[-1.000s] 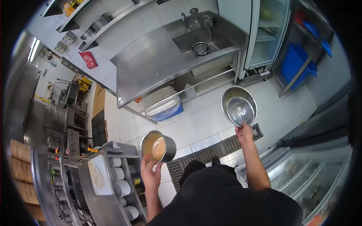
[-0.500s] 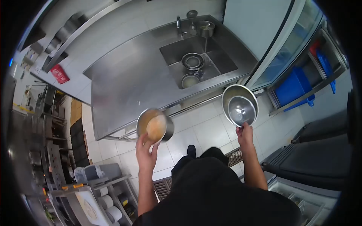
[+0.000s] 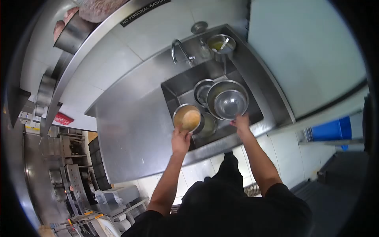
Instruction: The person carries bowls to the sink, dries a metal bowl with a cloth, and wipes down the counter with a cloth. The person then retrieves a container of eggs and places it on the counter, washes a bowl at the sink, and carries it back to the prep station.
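Fingers of my left hand (image 3: 181,140) grip the near rim of a steel pot (image 3: 179,114), which has an orange-stained inside and a rounded, pale orange thing (image 3: 191,119) in it. In my right hand (image 3: 241,123) is the rim of a large steel bowl (image 3: 213,91) with a smaller shiny bowl (image 3: 229,104) nested in it. Both vessels are over the sink (image 3: 179,85). Beneath and between them, a round metal pan (image 3: 201,91) and another round vessel (image 3: 208,125) lie in the basin, partly hidden.
Behind the sink stand a curved faucet (image 3: 175,51) and a pot (image 3: 216,39) with yellowish contents and a utensil. The steel counter (image 3: 126,130) extends left. Overhead at the upper left, a shelf (image 3: 85,47) carries pots. A blue bin (image 3: 331,129) is at the right.
The view has moved up to the sink. Both hands, still holding their vessels, have gone from over the floor and counter edge to over the basin and are closer together.
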{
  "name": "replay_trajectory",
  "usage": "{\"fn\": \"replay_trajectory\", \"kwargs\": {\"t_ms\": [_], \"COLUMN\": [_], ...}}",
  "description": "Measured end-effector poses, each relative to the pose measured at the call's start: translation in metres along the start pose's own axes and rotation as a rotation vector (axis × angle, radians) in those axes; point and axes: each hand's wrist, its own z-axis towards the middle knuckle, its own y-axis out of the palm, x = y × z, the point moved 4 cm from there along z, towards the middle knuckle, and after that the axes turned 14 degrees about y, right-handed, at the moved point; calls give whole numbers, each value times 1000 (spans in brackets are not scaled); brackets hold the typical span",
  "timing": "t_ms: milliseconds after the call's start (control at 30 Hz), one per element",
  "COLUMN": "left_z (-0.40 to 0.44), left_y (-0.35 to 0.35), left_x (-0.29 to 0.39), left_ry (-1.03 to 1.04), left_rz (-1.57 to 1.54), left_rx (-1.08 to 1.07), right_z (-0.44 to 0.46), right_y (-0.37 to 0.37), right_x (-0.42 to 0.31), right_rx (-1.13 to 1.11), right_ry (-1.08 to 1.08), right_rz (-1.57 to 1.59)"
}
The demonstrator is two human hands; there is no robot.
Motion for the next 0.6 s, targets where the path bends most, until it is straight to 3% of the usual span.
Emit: {"fn": "replay_trajectory", "kwargs": {"t_ms": [33, 133, 267, 367, 467, 533, 600], "left_z": [16, 57, 88, 102, 108, 114, 106], "left_y": [16, 58, 106, 140, 171, 190, 217], "left_x": [-10, -41, -88, -127, -165, -181, -204], "left_ry": [-44, -156, -230, -328, -416, -461, -505], "left_rz": [14, 83, 138, 150, 139, 128, 33], "left_rx": [-17, -126, -212, -300, -276, -274, -307], "right_z": [46, 174, 234, 214, 196, 225, 229], "right_y": [18, 56, 79, 80, 60, 40, 49], "right_x": [3, 33, 40, 22, 22, 49, 22], "right_rx": [-49, 107, -18, -97, 43, 103, 107], "right_ry": [57, 147, 264, 178, 96, -148, -407], "right_rz": [-49, -130, -189, -139, -308, -530, -700]}}
